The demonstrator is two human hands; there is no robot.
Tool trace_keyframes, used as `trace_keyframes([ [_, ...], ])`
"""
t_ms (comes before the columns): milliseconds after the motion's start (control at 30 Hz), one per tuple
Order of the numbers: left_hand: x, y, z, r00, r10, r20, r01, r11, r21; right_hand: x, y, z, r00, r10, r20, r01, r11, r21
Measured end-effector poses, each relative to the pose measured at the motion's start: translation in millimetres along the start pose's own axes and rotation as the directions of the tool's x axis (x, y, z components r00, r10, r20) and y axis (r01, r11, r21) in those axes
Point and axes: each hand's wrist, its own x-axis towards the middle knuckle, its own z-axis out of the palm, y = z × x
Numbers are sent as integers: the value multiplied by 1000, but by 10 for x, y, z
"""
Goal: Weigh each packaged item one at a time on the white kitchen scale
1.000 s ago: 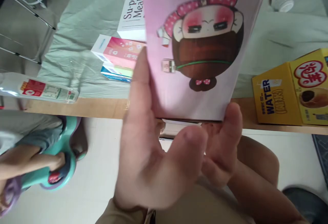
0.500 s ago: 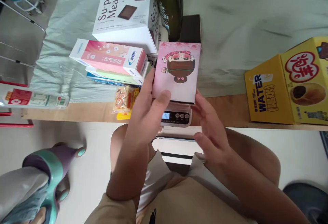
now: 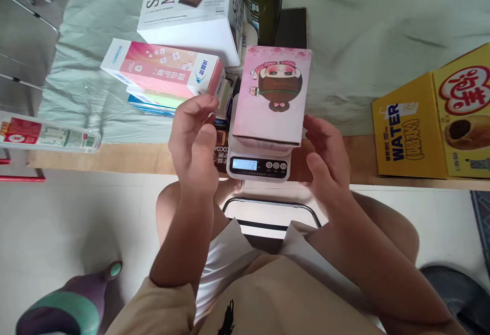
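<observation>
A pink box (image 3: 272, 99) with a cartoon face lies flat on a small white kitchen scale (image 3: 259, 163) at the table's front edge. The scale's display is lit. My left hand (image 3: 194, 141) hovers just left of the box with fingers curled and apart, holding nothing. My right hand (image 3: 327, 157) is held open just right of the box, close to its corner; I cannot tell whether it touches.
Left of the scale are a stack of pink and blue boxes (image 3: 164, 72) and a dark snack packet (image 3: 221, 147). Behind stand a white Su-per Meal box (image 3: 191, 10) and a dark green bottle (image 3: 263, 3). A yellow carton (image 3: 432, 120) sits at right, a plastic bottle (image 3: 46, 133) at left.
The pink box went from being held close to the camera down onto the scale. Both hands have let go and drawn slightly away to its sides.
</observation>
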Motion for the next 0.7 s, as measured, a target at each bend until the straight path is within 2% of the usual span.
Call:
trace_keyframes([
  [167, 12, -85, -43, 998, 42, 46, -41, 999, -22, 13, 10, 18, 999, -35, 11, 35, 999, -12],
  [300, -10, -150, -46, 996, -1, 91, 4, 1000, -23, 32, -13, -3, 999, -45, 0, 45, 999, -27],
  [400, -52, -143, 19, 979, -94, 179, 100, 995, -22, 60, -10, 3, 995, -97, 10, 98, 995, -14],
  [500, -96, -96, 118, 938, -153, 312, 162, 987, -3, 86, -10, 58, 988, -141, 60, 141, 990, 14],
  [600, -121, -60, 220, 904, -90, 418, 104, 994, -12, 96, -34, 142, 986, -159, 54, 156, 987, 47],
  [700, -156, -44, 336, 894, -15, 448, 38, 998, -42, 92, -81, 189, 989, -149, 1, 148, 983, 111],
])
